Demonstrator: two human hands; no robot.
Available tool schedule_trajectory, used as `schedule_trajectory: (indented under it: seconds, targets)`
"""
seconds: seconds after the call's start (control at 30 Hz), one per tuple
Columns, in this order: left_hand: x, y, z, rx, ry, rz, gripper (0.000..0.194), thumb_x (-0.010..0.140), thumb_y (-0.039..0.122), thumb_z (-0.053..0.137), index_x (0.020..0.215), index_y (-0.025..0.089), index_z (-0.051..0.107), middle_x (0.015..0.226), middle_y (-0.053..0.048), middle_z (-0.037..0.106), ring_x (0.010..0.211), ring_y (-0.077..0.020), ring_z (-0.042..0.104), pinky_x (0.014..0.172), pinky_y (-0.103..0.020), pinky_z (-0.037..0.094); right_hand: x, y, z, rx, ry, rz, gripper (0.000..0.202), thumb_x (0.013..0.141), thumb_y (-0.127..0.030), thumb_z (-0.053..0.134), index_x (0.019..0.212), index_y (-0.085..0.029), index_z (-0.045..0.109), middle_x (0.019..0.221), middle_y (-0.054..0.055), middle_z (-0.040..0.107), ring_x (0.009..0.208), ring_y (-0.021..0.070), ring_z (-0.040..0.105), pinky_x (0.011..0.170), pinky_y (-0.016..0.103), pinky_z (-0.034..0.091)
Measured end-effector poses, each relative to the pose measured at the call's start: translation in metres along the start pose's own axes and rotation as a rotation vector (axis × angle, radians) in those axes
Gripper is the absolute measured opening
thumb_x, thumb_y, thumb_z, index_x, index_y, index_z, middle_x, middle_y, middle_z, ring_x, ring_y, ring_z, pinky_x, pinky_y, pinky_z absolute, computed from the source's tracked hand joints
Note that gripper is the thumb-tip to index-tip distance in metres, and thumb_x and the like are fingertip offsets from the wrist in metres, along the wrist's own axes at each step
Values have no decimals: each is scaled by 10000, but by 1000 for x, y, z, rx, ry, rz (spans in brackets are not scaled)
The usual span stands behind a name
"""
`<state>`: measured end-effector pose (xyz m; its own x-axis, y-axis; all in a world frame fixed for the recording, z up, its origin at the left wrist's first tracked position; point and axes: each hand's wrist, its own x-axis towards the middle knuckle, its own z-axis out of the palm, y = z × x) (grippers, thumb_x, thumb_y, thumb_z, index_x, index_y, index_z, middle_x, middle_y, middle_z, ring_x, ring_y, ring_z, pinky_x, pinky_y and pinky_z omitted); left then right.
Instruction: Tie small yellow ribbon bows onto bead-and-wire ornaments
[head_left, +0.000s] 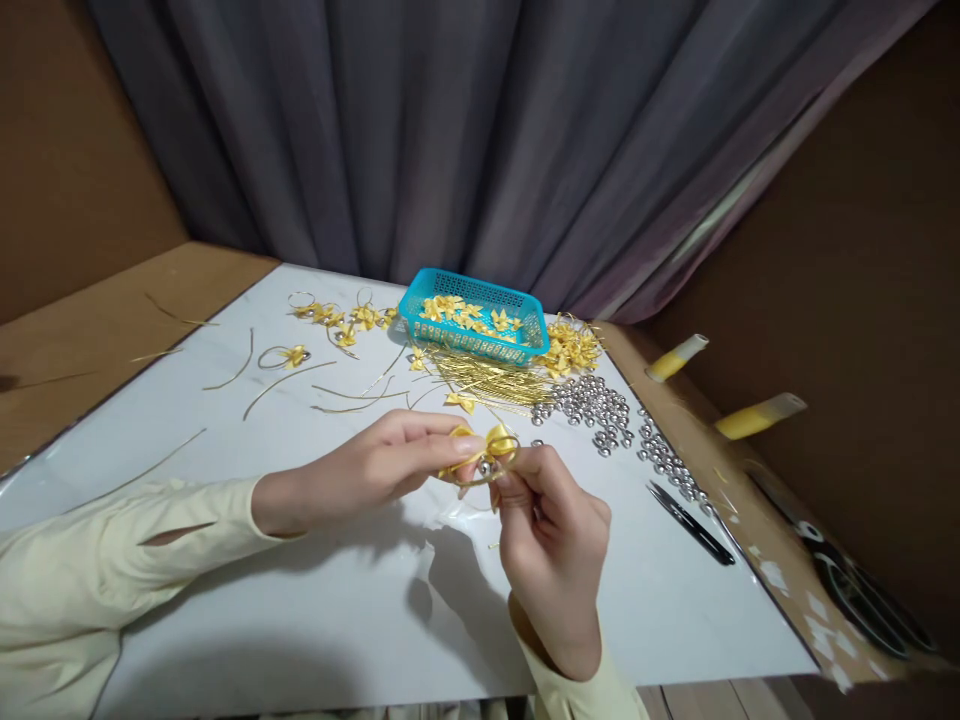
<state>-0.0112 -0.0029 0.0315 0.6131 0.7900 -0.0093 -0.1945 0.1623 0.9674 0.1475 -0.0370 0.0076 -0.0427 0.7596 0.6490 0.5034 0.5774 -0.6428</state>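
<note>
Over the white board, my left hand [390, 455] pinches a yellow ribbon bow [500, 440] between thumb and fingers. A silver bell [485, 466] sits at the bow's middle, and a loop of gold cord curves around it. My right hand [555, 530] is closed at the right side of the bow, its thumb and forefinger pressed together on the gold cord. The cord's end is hidden within the fingers. Just beyond the hands lies a loose yellow bow [460, 402].
A turquoise basket [471, 347] holds several yellow bows. Beside it lie gold cords [491, 378], piled bows [570, 348] and silver bells [589, 402]. Black tweezers [691, 524] lie at right, scissors [855, 590] beyond the edge. Finished-looking looped bows [295, 356] lie at left.
</note>
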Motion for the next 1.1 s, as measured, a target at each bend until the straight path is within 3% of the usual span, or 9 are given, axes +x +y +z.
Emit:
schedule_trajectory:
  seconds: [0.3,0.67,0.83,1.1]
  targets:
    - [3,7,-2,142,-30,28,267,880,263,488,679,149,623,684,1,567,690,-126,496,672,-239,358,0,8,-1,63,-34,37,189,834,-81,432,687,-192,468,524,-59,449,417,64,406,430,179,333]
    - [4,8,0,154,-47,40,280,888,253,477,665,152,613,674,7,571,657,-117,500,641,-231,368,1,7,-2,45,-34,20,179,813,-66,453,690,-194,470,525,-62,424,421,62,350,418,179,307]
    - [4,9,0,220,-24,54,269,874,234,490,645,151,604,630,20,533,619,-106,458,624,-230,349,1,5,-2,36,-34,2,183,794,-45,468,691,-197,459,526,-71,406,425,58,334,420,175,289]
    - [3,-2,-3,48,35,-77,316,837,395,540,646,148,589,604,6,453,562,-111,340,523,-253,255,0,3,-2,78,-34,66,146,838,-133,490,704,-190,489,503,-66,429,389,55,352,390,173,302]
